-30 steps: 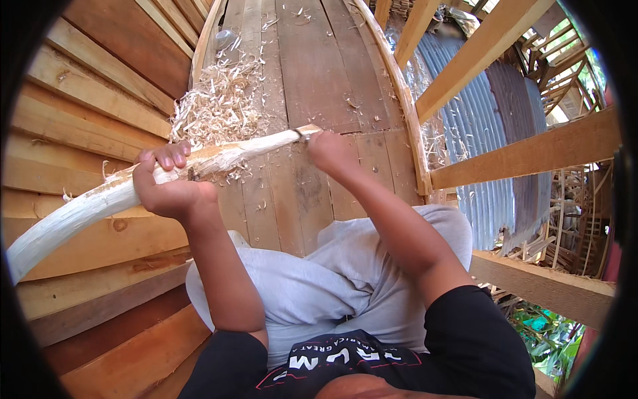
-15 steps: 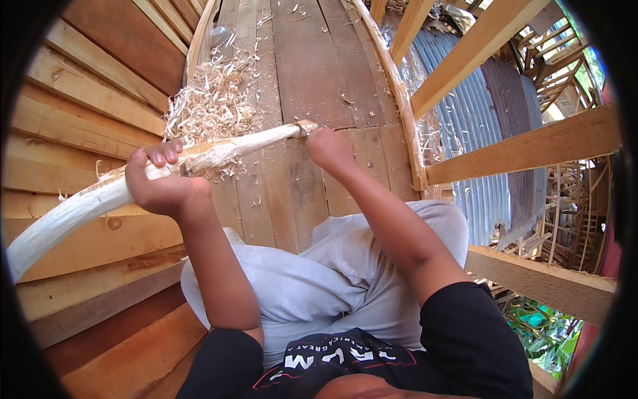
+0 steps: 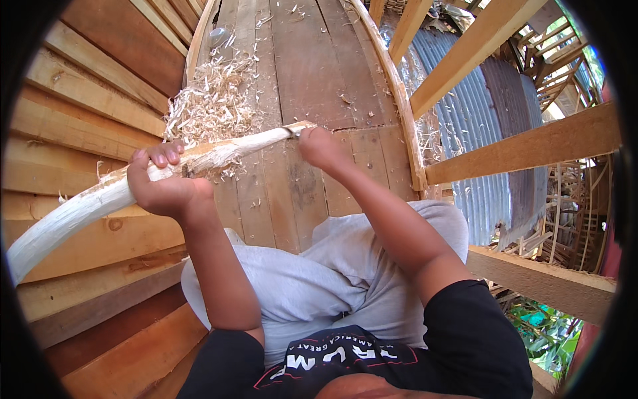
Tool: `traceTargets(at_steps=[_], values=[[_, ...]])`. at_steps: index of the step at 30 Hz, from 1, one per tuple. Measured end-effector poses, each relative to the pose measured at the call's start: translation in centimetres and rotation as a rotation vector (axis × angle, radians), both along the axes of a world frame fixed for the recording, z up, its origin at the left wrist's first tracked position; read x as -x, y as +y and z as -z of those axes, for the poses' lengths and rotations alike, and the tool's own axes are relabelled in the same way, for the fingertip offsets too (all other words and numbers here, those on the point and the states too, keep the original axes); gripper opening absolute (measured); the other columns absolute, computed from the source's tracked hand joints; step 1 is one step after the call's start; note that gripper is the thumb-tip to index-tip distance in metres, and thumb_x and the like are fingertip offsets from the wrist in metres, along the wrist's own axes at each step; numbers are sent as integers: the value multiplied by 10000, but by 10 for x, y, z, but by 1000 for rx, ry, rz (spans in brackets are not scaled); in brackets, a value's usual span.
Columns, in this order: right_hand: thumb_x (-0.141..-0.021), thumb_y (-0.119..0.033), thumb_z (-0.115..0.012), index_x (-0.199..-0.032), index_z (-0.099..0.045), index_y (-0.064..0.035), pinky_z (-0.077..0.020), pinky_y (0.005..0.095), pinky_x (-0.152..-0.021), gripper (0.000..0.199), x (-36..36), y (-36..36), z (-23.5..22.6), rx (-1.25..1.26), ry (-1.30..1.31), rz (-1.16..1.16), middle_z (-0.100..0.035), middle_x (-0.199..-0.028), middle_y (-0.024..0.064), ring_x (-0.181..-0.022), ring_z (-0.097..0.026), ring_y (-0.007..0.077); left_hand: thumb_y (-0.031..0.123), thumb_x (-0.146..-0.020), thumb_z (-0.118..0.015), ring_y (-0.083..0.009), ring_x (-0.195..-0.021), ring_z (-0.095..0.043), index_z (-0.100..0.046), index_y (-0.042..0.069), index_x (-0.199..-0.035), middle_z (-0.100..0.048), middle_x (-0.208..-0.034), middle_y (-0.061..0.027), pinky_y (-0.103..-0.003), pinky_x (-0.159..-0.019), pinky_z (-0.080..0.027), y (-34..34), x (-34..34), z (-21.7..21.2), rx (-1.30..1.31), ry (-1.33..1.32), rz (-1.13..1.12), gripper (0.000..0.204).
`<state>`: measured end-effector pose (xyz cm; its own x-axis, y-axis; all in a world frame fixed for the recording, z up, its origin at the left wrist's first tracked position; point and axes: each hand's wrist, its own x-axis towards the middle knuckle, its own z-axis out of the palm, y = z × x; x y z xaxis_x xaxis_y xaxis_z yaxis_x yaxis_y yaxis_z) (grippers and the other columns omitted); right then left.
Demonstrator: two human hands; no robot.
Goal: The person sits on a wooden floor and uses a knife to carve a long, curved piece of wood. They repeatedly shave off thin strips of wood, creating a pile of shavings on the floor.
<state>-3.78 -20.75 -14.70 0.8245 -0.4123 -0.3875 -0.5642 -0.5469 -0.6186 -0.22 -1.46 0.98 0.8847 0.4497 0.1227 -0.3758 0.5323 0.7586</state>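
A long, pale, peeled wooden pole (image 3: 74,218) slants across from the lower left, its narrower end reaching over the floorboards. My left hand (image 3: 163,183) is wrapped around its middle, where the surface is rough and frayed. Close to the thin far end, my right hand (image 3: 321,149) is closed on a knife (image 3: 292,132), whose short dark blade lies against the wood. The handle is hidden inside my fist. Just past the blade the pole's tip (image 3: 304,125) shows.
Curled wood shavings (image 3: 211,103) are heaped on the plank floor (image 3: 309,66) beside the left board wall (image 3: 80,120). A small clear cup (image 3: 218,36) lies beyond them. Timber railings (image 3: 525,143) stand on the right, with corrugated metal sheets (image 3: 465,120) outside.
My right hand and the knife have slid slightly left along the pole, away from its tip. My left hand keeps nearly the same place.
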Motion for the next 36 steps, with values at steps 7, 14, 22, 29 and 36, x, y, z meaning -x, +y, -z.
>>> traceTargets(at_steps=[7,14,22,29,36], values=[[-900,-262,-321,-976,-645,45,-451,509,-878,453,6,-21,35,126,-4,-93,-606,-1066,286,-998,-581,453,146,-765,-494,-139,-555,-342,-350,125,-690,-327,-613,-1,-325,-636,-364,-3,6,-1,-7,-24,39,164],[-877,-221,-352,-994,-648,22,-457,510,-876,401,2,-25,24,161,-9,-106,-612,-1071,268,-997,-584,446,149,-762,-500,-137,-560,-345,-354,124,-686,-324,-609,0,-326,-632,-362,-2,5,2,37,-10,44,166],[-897,-239,-334,-1013,-654,17,-453,487,-906,426,-3,-24,26,106,31,-64,-618,-1091,250,-1026,-596,417,154,-753,-496,-134,-561,-342,-348,130,-681,-317,-605,1,-325,-643,-362,-5,4,0,8,-25,56,166],[-879,-209,-387,-1011,-663,22,-456,468,-919,383,-4,-35,35,238,78,-187,-630,-1104,226,-1043,-601,392,164,-749,-507,-133,-553,-343,-385,123,-697,-318,-602,3,-319,-621,-357,-5,10,4,29,-16,68,139],[-865,-169,-385,-1030,-654,24,-483,486,-860,371,4,-45,48,270,105,-147,-632,-1076,239,-1001,-618,392,153,-734,-518,-131,-558,-343,-385,115,-717,-323,-597,6,-319,-641,-360,-8,10,0,-16,-60,104,139]])
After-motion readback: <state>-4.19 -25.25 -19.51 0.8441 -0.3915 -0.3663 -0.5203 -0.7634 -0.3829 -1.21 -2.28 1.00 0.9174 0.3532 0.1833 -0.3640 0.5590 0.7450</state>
